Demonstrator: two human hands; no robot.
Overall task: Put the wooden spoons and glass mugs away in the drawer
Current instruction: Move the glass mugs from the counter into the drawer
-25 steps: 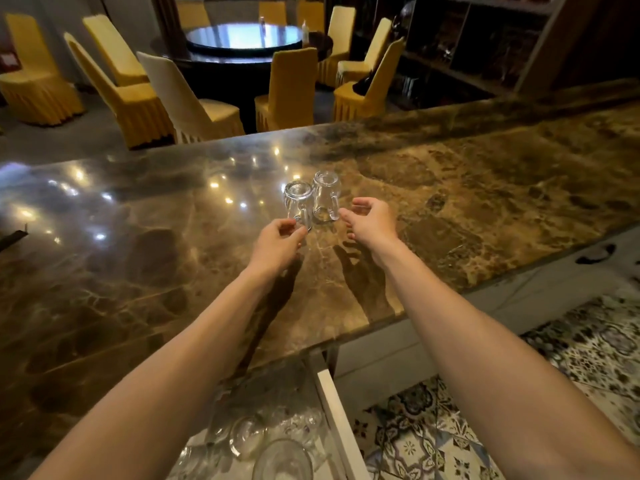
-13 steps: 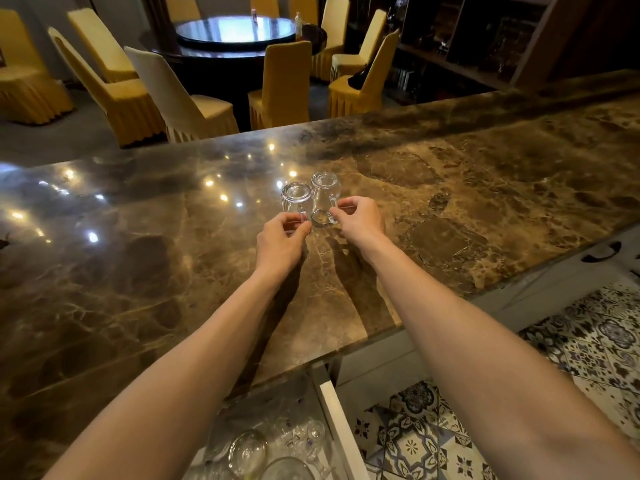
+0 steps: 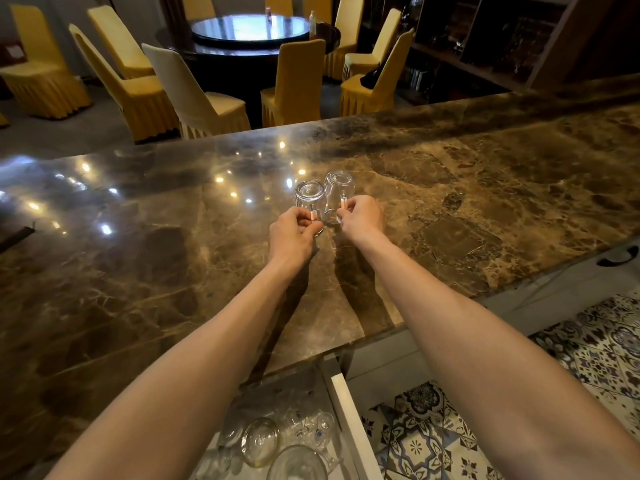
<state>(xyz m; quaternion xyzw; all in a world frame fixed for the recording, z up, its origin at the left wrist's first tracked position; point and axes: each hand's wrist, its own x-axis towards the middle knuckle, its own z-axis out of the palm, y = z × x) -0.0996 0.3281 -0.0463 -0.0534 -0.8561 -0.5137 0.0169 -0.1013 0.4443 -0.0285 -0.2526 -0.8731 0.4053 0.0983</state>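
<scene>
Two clear glass mugs stand upside down side by side on the brown marble counter point(image 3: 450, 202). My left hand point(image 3: 292, 233) pinches the handle of the left glass mug point(image 3: 308, 195). My right hand point(image 3: 362, 218) pinches the handle of the right glass mug point(image 3: 340, 188). Both mugs still rest on the counter. Below the counter's near edge the open white drawer point(image 3: 349, 420) holds several glass mugs lying on their sides. No wooden spoons are in sight.
A second drawer with a dark handle point(image 3: 618, 256) is closed at the right under the counter. Patterned floor tiles point(image 3: 519, 410) lie to the right of the open drawer. Beyond the counter stand yellow-covered chairs point(image 3: 294, 81) around a dark round table point(image 3: 249, 29).
Both hands reached forward and closed their fingers on the two mugs' handles. The mugs have stayed in place on the counter.
</scene>
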